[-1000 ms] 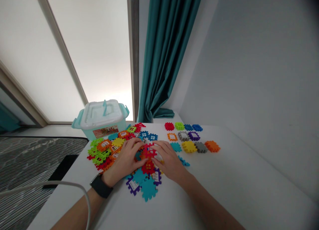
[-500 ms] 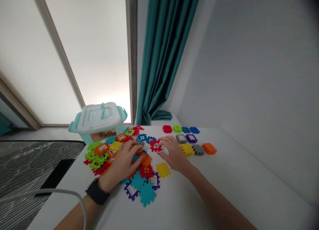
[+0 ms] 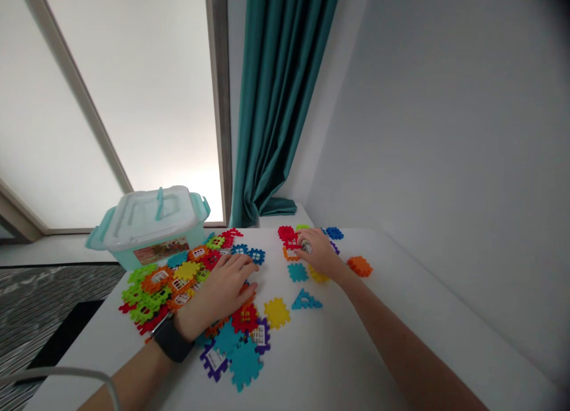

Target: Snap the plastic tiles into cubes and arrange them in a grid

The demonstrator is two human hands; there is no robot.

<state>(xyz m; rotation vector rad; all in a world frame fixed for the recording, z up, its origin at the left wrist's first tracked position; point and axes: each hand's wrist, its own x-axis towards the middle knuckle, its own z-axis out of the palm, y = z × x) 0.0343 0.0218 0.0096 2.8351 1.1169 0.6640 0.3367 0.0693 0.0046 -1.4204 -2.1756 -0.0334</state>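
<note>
My left hand (image 3: 225, 286), with a dark watch on its wrist, lies with fingers spread over the pile of notched plastic building tiles. Under and around it are green tiles (image 3: 149, 304), orange window tiles (image 3: 157, 278) and a red tile (image 3: 245, 318). My right hand (image 3: 319, 252) pinches a red window tile (image 3: 291, 243) at its right edge. That tile is between a stack of red tiles (image 3: 285, 232) and an orange window tile (image 3: 291, 255). The right hand partly hides the green, grey, purple and yellow tiles behind and below it.
A lidded, pale turquoise box (image 3: 151, 221) stands behind the pile. Blue tiles (image 3: 334, 233) and orange tiles (image 3: 360, 266) lie right of my right hand. Nearer are a turquoise triangle (image 3: 307, 300) and a yellow tile (image 3: 276, 313). A pale cable (image 3: 66, 371) crosses the lower left.
My right hand has moved away from me with the red window tile, toward the red stack. My left hand stays over the pile. The view has shifted right.
</note>
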